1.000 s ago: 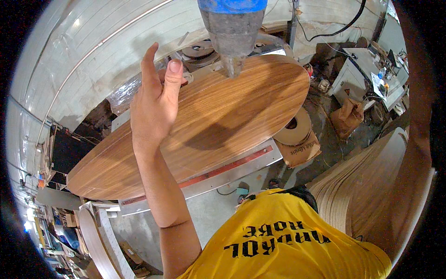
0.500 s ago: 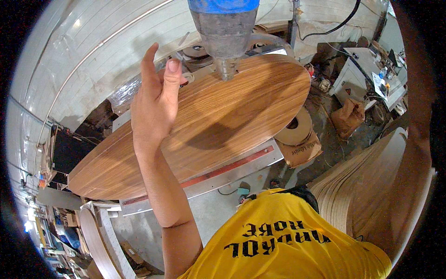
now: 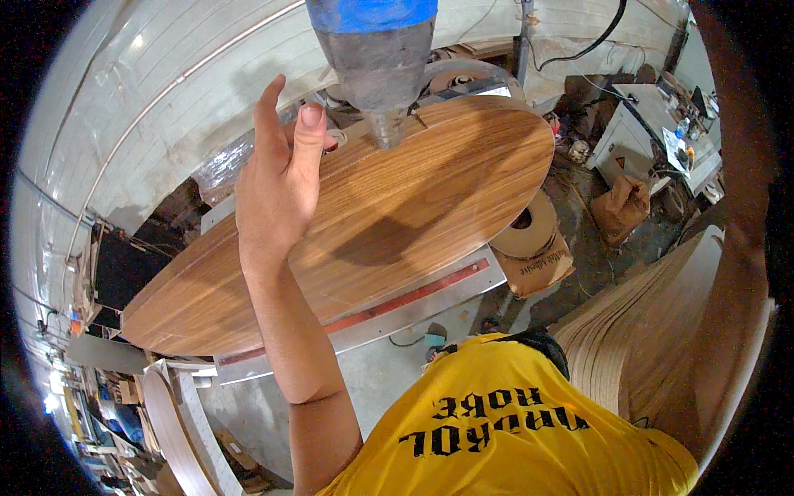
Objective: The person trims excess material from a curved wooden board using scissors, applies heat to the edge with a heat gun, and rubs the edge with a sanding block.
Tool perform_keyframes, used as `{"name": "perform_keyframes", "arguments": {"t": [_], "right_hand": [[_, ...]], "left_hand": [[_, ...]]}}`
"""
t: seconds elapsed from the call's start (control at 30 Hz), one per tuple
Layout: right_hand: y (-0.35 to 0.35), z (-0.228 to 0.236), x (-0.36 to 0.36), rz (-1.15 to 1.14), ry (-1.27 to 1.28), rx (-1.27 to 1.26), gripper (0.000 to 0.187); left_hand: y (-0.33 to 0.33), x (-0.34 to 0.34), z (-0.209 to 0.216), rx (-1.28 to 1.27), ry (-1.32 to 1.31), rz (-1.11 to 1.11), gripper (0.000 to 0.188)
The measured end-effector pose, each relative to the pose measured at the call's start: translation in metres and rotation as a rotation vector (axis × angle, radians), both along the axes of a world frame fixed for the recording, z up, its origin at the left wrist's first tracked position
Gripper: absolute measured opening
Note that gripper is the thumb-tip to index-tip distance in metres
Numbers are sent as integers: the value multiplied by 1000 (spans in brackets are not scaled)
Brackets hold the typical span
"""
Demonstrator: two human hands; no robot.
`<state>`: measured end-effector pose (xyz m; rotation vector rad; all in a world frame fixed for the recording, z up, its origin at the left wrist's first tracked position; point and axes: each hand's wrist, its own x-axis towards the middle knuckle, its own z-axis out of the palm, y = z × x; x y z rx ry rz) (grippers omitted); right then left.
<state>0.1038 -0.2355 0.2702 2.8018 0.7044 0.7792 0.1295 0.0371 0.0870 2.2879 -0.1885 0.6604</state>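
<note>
- Left hand (image 3: 277, 186): raised over the far side of the board, back of the hand showing, thumb and index finger stretched out and apart; the remaining fingers are mostly hidden, so I cannot tell whether they grasp anything.
- Right hand: out of view – its state cannot be told.
- Long oval wood-grain board (image 3: 447, 182): across the middle of the scene, slanting from near left to far right.
- Grey tapered tool with a blue upper part (image 3: 380, 70): comes in from the far side, right of the left hand, its narrow nozzle over the board's far part – touching or just above, I cannot tell which.
- Grey metal frame with a red strip (image 3: 413, 307): under the board, showing along its near side.
- Tan flat roll (image 3: 542, 236): beside the board's right end, on a brown cardboard box (image 3: 542, 281).
- Stack of curved wooden boards (image 3: 616, 339): near right, beside the person's yellow shirt (image 3: 496, 455).
- Pale grey cabinet-like worktop (image 3: 612, 132): far right, beyond a crumpled brown paper bag (image 3: 620, 208).
</note>
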Motion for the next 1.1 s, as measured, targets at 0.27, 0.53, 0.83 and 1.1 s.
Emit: {"name": "perform_keyframes", "arguments": {"t": [0.27,0.53,0.83,1.1], "right_hand": [[8,14,1,-21,32,12,43],[14,22,-2,-60,129,84,42],[-3,10,5,77,26,37,41],[22,23,-6,-50,209,128,39]], "left_hand": [[0,-5,4,-31,31,-56,82],[8,5,-1,-9,-20,-97,82],[10,8,-4,-31,-5,-110,80],[14,7,-3,-19,16,-91,84]]}}
